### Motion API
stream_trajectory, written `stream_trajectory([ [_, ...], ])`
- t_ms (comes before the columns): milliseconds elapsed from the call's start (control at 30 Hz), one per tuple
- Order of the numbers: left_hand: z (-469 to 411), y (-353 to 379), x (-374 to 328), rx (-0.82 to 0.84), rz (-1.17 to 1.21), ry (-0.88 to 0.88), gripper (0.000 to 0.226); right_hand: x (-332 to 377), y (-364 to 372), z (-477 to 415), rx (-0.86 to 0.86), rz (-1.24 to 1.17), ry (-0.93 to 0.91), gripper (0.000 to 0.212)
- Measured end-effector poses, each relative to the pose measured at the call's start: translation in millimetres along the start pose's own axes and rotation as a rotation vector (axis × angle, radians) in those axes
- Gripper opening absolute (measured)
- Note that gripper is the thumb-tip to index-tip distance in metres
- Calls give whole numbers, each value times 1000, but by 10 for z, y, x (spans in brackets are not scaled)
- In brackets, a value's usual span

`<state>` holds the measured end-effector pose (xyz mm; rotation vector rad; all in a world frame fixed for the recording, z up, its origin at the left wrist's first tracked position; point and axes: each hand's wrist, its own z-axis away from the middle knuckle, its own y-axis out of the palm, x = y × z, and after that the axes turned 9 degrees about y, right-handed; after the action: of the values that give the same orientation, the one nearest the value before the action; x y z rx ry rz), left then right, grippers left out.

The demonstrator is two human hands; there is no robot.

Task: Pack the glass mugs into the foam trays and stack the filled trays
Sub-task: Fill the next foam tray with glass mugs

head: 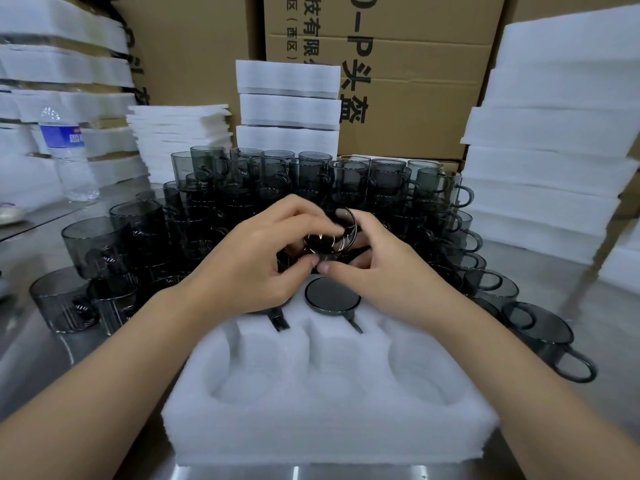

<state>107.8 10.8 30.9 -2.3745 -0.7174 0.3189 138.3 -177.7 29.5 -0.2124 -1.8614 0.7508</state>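
We hold one mug point(332, 233) in both hands above the far edge of the foam tray point(325, 431), which lies at the near edge of the table point(45, 348). Our left hand point(256, 258) curls its fingers round one side of the glass and our right hand point(384, 268) pinches the other side, so the mug hangs tipped over, clear of the foam.

We judge that we are midway through filling this tray. A packed mug point(331, 299) sits sunk in the middle pocket of the far row, and a handle point(280, 322) pokes from the far left pocket under our left hand. The three near pockets hold nothing; our right hand hides the far right corner.

Next we likely need to turn the mug, line its handle with a slot and press it down gently into a free pocket. Many loose mugs point(194, 216) wait along the far side.
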Motion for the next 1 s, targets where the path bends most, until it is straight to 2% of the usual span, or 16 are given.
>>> stream_trajectory([
  [100,8,-9,-5,-24,50,-58,71,-3,4,-7,-18,-7,-30,50],
  [167,15,-6,-22,-46,120,-95,77,-3,10,-7,-13,-4,-37,49],
  [300,17,1,-30,-149,309,-203,75,-7,12,-18,-43,3,-69,52],
  [433,9,28,-16,-113,303,-261,79,-12,9,-27,-63,15,-72,58],
  [733,5,37,29,-92,105,-215,79,-34,6,-30,-29,-23,-59,60],
  [900,16,39,41,-74,32,-217,82,11,-12,-2,25,-110,-90,76],
  [1000,12,33,33,-71,11,-216,80,42,-14,20,61,-131,-95,78],
])
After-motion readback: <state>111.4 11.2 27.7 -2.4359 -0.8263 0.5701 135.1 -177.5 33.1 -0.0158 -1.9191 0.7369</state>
